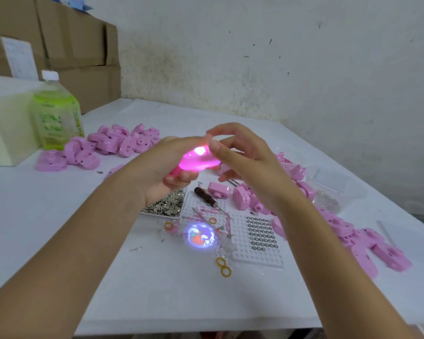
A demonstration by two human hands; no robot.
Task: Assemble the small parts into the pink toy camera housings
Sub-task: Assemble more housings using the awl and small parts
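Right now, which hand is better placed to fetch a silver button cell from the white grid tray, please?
Right hand: free, nearer the tray; the left hand grips the glowing pink plastic housing.

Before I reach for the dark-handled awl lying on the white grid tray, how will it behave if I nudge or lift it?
The awl has a rounded handle, so a push would probably roll it across the grid tray. Its thin metal tip looks stiff and sharp; grip the handle. It's likely light, weighted toward the handle.
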